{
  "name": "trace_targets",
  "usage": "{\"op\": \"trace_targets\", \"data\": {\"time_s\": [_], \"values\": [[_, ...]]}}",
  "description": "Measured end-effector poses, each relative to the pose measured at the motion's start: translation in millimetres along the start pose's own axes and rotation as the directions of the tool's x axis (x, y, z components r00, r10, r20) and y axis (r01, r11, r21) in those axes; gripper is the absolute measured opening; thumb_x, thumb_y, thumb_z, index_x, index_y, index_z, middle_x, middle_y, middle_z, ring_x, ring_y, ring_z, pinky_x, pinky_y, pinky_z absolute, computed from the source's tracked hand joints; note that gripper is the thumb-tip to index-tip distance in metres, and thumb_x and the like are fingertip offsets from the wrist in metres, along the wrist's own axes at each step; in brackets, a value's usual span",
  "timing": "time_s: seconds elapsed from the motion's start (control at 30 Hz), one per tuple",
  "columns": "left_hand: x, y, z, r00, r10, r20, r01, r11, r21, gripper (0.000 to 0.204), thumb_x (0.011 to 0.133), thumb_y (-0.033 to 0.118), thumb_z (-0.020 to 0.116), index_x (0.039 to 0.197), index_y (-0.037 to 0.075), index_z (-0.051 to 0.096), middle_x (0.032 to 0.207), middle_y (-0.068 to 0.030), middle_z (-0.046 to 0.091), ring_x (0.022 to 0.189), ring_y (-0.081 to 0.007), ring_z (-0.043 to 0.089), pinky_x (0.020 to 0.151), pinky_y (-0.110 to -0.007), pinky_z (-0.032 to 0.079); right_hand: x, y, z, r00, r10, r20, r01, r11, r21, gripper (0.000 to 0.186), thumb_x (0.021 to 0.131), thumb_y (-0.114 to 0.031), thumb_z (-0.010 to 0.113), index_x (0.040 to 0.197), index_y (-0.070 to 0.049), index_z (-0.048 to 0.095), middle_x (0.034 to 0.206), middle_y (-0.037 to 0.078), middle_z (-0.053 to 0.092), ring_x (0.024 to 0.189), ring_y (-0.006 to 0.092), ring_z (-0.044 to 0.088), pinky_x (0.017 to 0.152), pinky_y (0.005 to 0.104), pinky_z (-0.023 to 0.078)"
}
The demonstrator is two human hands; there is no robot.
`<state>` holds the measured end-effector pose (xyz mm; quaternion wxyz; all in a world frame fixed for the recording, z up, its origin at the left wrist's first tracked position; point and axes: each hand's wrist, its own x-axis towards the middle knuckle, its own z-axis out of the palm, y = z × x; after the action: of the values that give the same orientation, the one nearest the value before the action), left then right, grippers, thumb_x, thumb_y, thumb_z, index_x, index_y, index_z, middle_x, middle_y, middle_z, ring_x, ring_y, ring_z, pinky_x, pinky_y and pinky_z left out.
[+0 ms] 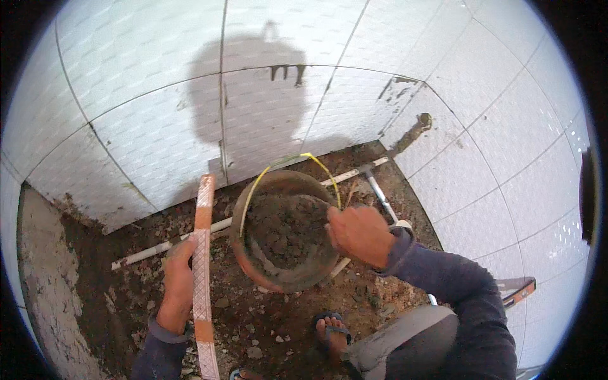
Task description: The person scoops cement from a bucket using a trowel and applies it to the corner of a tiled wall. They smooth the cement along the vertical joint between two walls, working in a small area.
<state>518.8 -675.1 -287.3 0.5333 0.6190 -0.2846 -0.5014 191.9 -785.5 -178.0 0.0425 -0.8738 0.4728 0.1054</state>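
A long narrow strip [202, 272], whitish with a crosshatch pattern and orange bands, stands in front of me at the left. My left hand [177, 285] is closed around its edge, thumb lying against it. To the right of the strip is a round bucket [288, 284] holding dark wet mortar [285, 225], with a thin yellow handle [306, 154] arching over the far side. Over the bucket's right rim, my right hand [361, 235] is closed in a fist. Whatever sits inside those fingers is hidden.
White plastic pipes [136, 256] lie on rubble-strewn soil [253, 335] behind and beside the bucket. White textured wall tiles [152, 136] rise at the back and right, one with a mortar-smeared pipe hole [425, 118]. My sandalled foot [332, 329] stands near the bucket.
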Motion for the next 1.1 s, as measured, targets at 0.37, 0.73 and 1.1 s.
{"op": "trace_targets", "data": {"time_s": [0.37,0.73,1.1], "values": [[-14,-1,15,0.991,-0.103,0.089,0.119,0.972,-0.204,0.038,0.101,0.039,0.051,0.098,0.005,0.068,0.076,-0.0015,0.063,0.058,-0.0102,0.055,0.052,-0.026,0.044,-12,45,43,0.994,0.064,-0.090,-0.081,0.978,-0.192,0.023,0.080,-0.021,0.062,0.088,0.000,0.067,0.078,0.023,0.068,0.074,0.0390,0.070,0.066,0.0492,0.057],[-23,15,27,0.973,-0.155,0.174,0.186,0.966,-0.179,0.045,0.105,0.038,0.045,0.121,0.002,0.065,0.092,-0.0013,0.064,0.074,-0.0080,0.057,0.066,-0.025,0.045,14,32,80,0.980,0.193,0.047,-0.198,0.921,0.334,0.034,0.081,-0.031,0.070,0.087,0.003,0.069,0.088,0.028,0.070,0.077,0.0438,0.069,0.070,0.0519,0.056],[-17,-2,29,0.974,-0.078,0.212,0.128,0.963,-0.235,0.042,0.104,0.037,0.049,0.118,0.001,0.066,0.095,-0.0021,0.064,0.079,-0.0083,0.058,0.069,-0.026,0.047,-12,16,66,0.977,-0.059,-0.203,0.013,0.975,-0.221,0.012,0.080,-0.015,0.064,0.076,-0.004,0.066,0.067,0.017,0.065,0.065,0.0372,0.068,0.059,0.0472,0.056]]}}
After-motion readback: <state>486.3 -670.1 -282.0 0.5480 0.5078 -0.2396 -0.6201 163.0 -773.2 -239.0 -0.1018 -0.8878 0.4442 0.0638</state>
